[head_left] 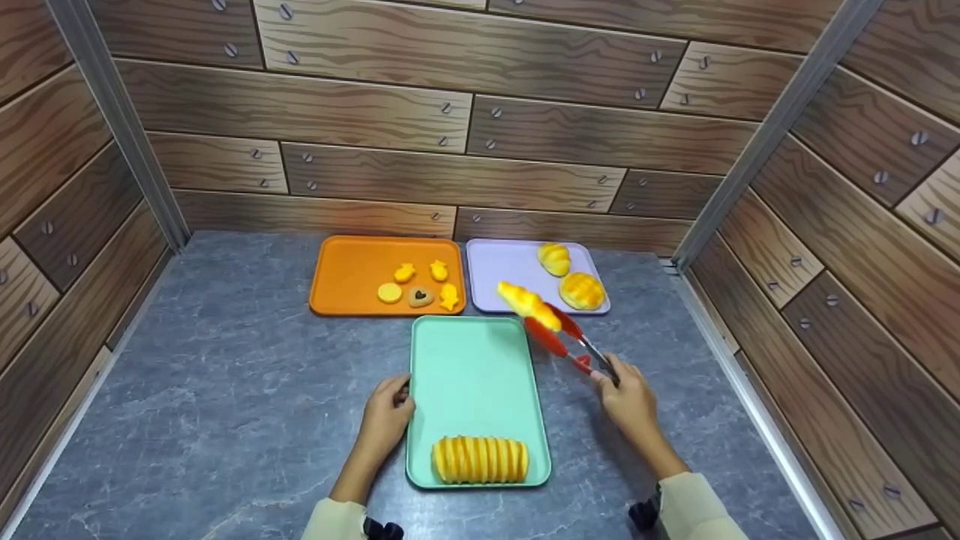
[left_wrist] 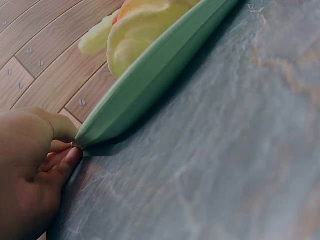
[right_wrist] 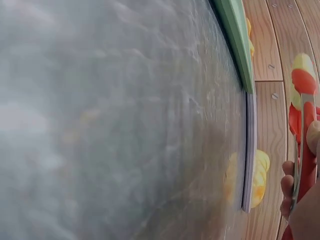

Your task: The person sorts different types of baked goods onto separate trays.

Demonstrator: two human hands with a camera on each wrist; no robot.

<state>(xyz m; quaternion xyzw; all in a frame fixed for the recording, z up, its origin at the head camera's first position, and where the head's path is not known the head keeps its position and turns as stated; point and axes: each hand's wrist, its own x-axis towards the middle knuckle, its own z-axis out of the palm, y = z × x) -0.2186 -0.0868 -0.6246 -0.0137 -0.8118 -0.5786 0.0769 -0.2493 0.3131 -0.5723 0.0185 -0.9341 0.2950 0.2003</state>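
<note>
My left hand (head_left: 388, 414) pinches the left rim of the mint-green tray (head_left: 472, 390); the left wrist view shows thumb and fingers (left_wrist: 72, 157) at that rim. On the tray's near end lies a ridged, sliced-looking loaf (head_left: 480, 459). My right hand (head_left: 628, 395) grips red-tipped metal tongs (head_left: 570, 341), whose tips clasp a long yellow bread roll (head_left: 527, 304). The roll is held up over the gap between the green tray and the lilac tray (head_left: 510, 266). In the right wrist view the tongs (right_wrist: 306, 115) and part of the right hand (right_wrist: 306, 200) show at the right edge.
An orange tray (head_left: 352, 274) at the back left bears several small cookies, among them a heart-shaped one (head_left: 421, 297). The lilac tray bears a ridged bun (head_left: 553, 259) and a round bun (head_left: 581, 291). Wood-patterned walls (head_left: 375, 112) enclose the grey marbled tabletop (head_left: 247, 375) on three sides.
</note>
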